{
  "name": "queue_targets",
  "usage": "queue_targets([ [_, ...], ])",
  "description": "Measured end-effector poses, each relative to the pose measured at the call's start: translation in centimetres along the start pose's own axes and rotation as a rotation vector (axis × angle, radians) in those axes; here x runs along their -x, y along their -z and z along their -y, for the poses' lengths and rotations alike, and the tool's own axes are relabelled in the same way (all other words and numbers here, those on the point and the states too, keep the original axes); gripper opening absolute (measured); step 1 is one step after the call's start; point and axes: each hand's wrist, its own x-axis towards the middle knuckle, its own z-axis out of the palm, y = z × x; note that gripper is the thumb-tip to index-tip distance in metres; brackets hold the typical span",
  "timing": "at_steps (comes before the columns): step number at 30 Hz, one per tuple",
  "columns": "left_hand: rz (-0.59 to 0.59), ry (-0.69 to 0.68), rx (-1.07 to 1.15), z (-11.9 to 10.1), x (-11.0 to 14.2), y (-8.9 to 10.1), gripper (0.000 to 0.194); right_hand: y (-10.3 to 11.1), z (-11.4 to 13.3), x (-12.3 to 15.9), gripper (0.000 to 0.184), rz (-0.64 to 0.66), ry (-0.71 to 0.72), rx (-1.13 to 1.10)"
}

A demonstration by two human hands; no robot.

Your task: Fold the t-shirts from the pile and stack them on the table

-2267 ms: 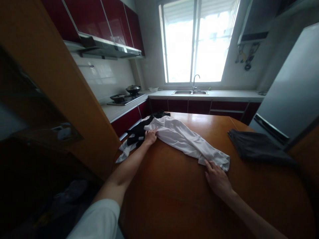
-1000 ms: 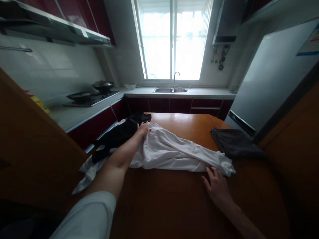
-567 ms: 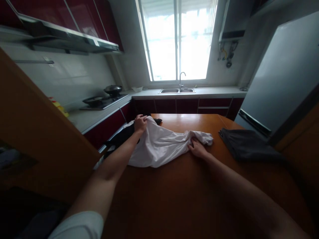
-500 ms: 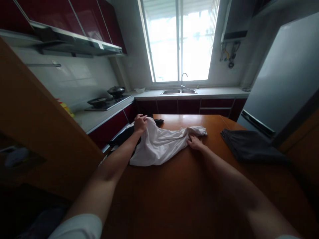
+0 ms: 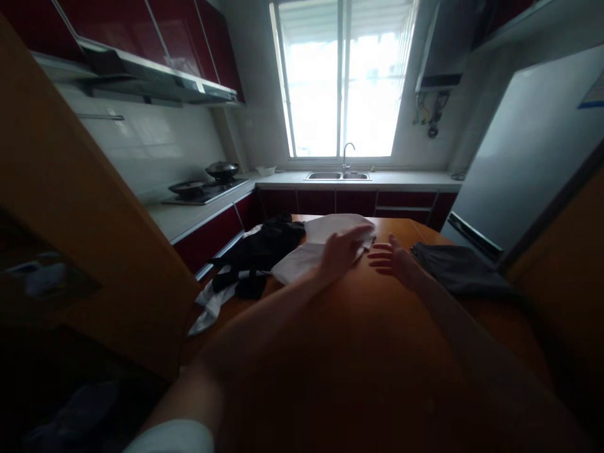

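Note:
A white garment [image 5: 330, 225] lies spread at the far middle of the wooden table [image 5: 358, 340], its kind not clear from its shape. My left hand [image 5: 340, 253] is over its right part, smeared by motion, so its grip does not show. To the right of the cloth, my right hand [image 5: 392, 259] is held above the table with fingers spread and holds nothing. A rumpled heap of black clothing [image 5: 264, 245] touches or adjoins the garment's left side, with a white and black piece [image 5: 214, 305] hanging toward me.
A folded dark grey garment [image 5: 460, 267] lies at the table's right side. Beyond the table are a counter with a sink [image 5: 325, 176] and a stove [image 5: 202, 194] with pans. A fridge [image 5: 528, 145] stands at the right, a wooden panel [image 5: 94, 220] at the left.
My left hand has moved right across the white garment, which now lies flatter and farther back. My right hand has let go of it and shifted right with opened fingers. The black clothing is more exposed.

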Motion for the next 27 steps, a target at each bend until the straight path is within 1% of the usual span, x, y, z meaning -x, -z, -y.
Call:
queue_targets([
  [1,0.093,-0.079,0.084,-2.9,1.4,-2.0,0.043,1.9,-0.3,1.8,0.058,0.019,-0.012,-0.107],
  [2,0.223,-0.156,0.152,-5.5,3.0,-3.8,0.045,3.5,-0.9,3.8,0.056,0.022,-0.017,-0.153],
  [3,0.352,-0.214,0.215,-7.7,4.7,-5.4,0.048,4.8,-1.9,5.8,0.055,-0.005,-0.038,-0.134],
  [4,0.487,-0.277,0.272,-9.4,6.4,-6.6,0.051,5.9,-3.1,7.8,0.053,0.013,-0.061,-0.066],
  [5,0.604,-0.326,0.314,-10.6,7.9,-7.4,0.052,6.6,-4.5,9.7,0.050,0.016,-0.066,0.025],
  [6,0.710,-0.367,0.357,-11.3,9.2,-7.8,0.052,7.1,-6.1,11.4,0.048,-0.018,-0.072,0.126],
  [7,0.790,-0.392,0.397,-11.5,10.3,-7.8,0.051,7.5,-7.7,13.0,0.044,-0.071,-0.086,0.239],
  [8,0.837,-0.393,0.428,-11.1,11.1,-7.4,0.049,7.9,-9.4,14.4,0.041,-0.131,-0.093,0.349],
  [9,0.848,-0.369,0.448,-10.3,11.7,-6.7,0.046,8.2,-10.9,15.5,0.040,-0.195,-0.092,0.447],
  [10,0.820,-0.316,0.445,-9.0,12.2,-5.8,0.043,8.6,-12.2,16.4,0.041,-0.261,-0.098,0.542],
  [11,0.757,-0.231,0.407,-7.3,12.6,-4.7,0.041,9.0,-13.2,17.2,0.043,-0.328,-0.101,0.631],
  [12,0.652,-0.122,0.331,-5.2,12.9,-3.5,0.040,9.4,-14.0,17.8,0.046,-0.397,-0.098,0.717],
  [14,0.427,0.113,0.091,-0.5,13.5,-1.3,0.050,9.6,-14.6,18.7,0.048,-0.520,-0.060,0.879],
  [15,0.355,0.225,-0.037,1.8,13.9,-0.3,0.059,9.4,-14.5,18.9,0.048,-0.557,-0.021,0.942],
  [16,0.324,0.318,-0.134,3.9,14.3,0.6,0.069,8.9,-14.3,19.1,0.048,-0.571,0.022,0.993],
  [17,0.335,0.377,-0.186,5.7,14.8,1.2,0.078,8.1,-14.0,19.2,0.048,-0.556,0.058,1.034],
  [18,0.349,0.413,-0.217,7.1,15.3,1.7,0.082,7.1,-13.8,19.2,0.048,-0.522,0.072,1.066],
  [19,0.351,0.435,-0.239,8.1,15.7,2.0,0.082,6.0,-13.6,19.1,0.048,-0.477,0.064,1.096],
  [21,0.371,0.440,-0.234,9.0,16.4,2.2,0.071,4.0,-13.5,18.9,0.045,-0.390,0.018,1.154],
  [23,0.374,0.433,-0.217,8.8,16.6,2.4,0.052,3.1,-13.9,18.7,0.033,-0.333,-0.019,1.156],
  [24,0.357,0.432,-0.217,8.5,16.6,2.6,0.043,3.2,-14.1,18.6,0.028,-0.326,-0.021,1.123],
  [25,0.314,0.432,-0.237,8.2,16.6,3.0,0.036,3.7,-14.2,18.5,0.025,-0.339,-0.011,1.072],
  [27,0.168,0.414,-0.323,7.4,16.6,4.2,0.026,5.6,-14.1,18.5,0.025,-0.421,0.034,0.944],
])
